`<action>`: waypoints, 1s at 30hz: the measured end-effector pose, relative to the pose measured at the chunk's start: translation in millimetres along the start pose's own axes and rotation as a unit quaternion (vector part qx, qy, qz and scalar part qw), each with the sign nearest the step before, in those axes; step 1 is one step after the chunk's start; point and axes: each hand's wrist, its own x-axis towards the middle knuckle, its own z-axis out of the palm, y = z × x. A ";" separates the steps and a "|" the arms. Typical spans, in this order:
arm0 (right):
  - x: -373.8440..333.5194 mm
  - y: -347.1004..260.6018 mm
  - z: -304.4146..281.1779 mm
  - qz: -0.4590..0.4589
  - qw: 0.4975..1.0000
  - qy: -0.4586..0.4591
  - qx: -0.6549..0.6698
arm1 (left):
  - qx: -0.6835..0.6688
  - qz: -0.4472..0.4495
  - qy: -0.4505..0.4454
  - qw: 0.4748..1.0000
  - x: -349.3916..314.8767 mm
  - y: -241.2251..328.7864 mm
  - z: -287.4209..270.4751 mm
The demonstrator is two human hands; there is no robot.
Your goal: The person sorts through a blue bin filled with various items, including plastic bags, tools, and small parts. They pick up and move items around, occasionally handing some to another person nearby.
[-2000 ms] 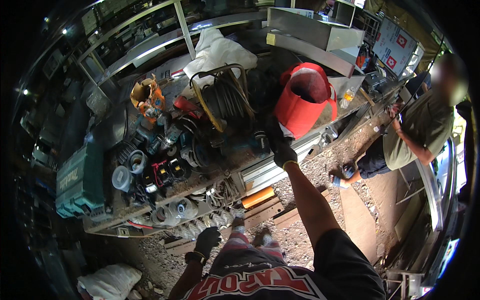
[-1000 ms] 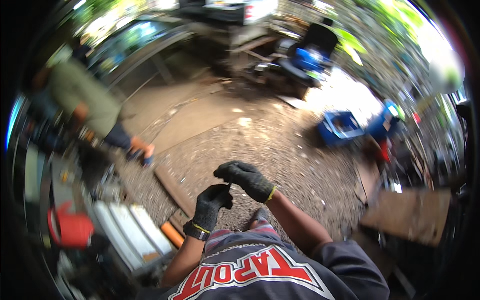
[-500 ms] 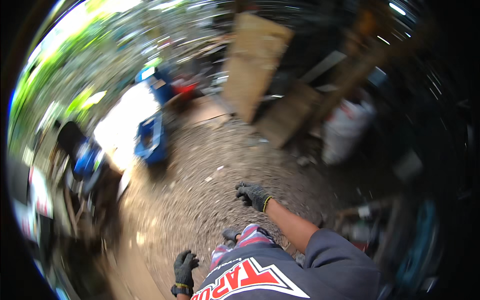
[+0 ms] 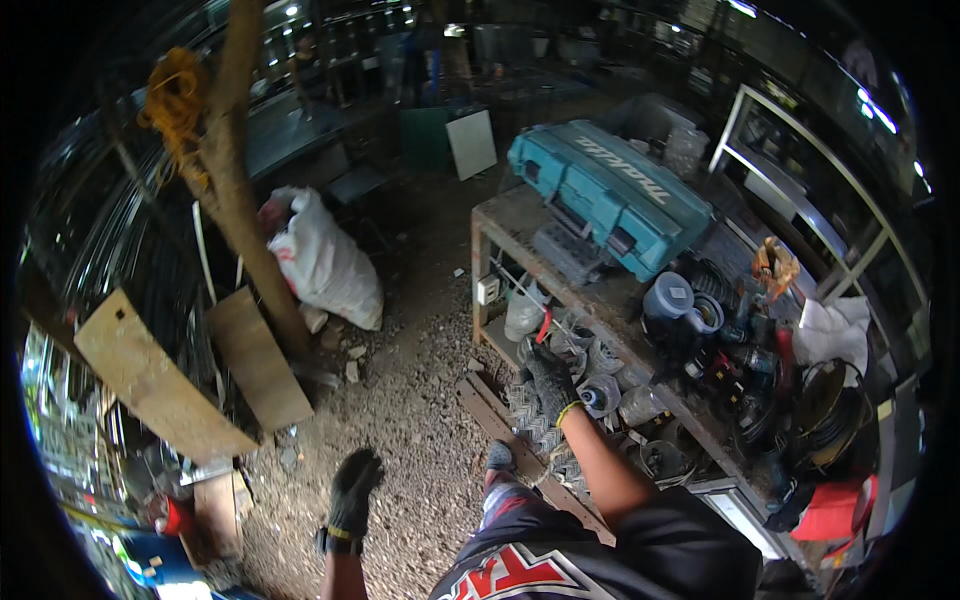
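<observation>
My left hand (image 4: 351,492), in a dark grey knit glove, hangs over the gravel with its fingers loosely stretched and nothing in them. My right hand (image 4: 550,383), in a matching glove with a yellow cuff, is out in front of the workbench's lower shelf. Its fingers look loosely extended, and I see nothing held. Just beyond its fingertips is a curved red piece (image 4: 545,325); whether they touch is unclear. Clear plastic bags (image 4: 524,314) and containers sit on the shelf beside this hand. On the workbench (image 4: 497,212) lies a teal tool case (image 4: 612,195).
Power tools (image 4: 757,362), a white tub (image 4: 668,296) and a wire coil (image 4: 828,412) crowd the bench. A metal bar (image 4: 505,425) lies by my foot. Left stand a white sack (image 4: 325,262), a wooden post (image 4: 240,190) and leaning boards (image 4: 160,375).
My view has swung right, from the bright outdoor side to the workbench. The sack and boards now appear farther left. My right hand is now beside the bench shelf; my left is raised farther forward.
</observation>
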 end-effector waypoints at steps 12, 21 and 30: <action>50.3 -46.8 -82.7 -0.326 0.873 0.019 -0.363 | 0.533 0.695 -0.239 0.420 289.6 196.7 460.5; 63.4 -84.1 -131.4 -0.220 0.927 0.148 -0.265 | 0.060 0.234 -0.117 0.963 410.7 139.8 495.6; 61.0 -196.6 -59.2 -0.294 0.895 0.130 -0.309 | -0.042 -0.059 -0.163 0.984 496.3 163.0 520.6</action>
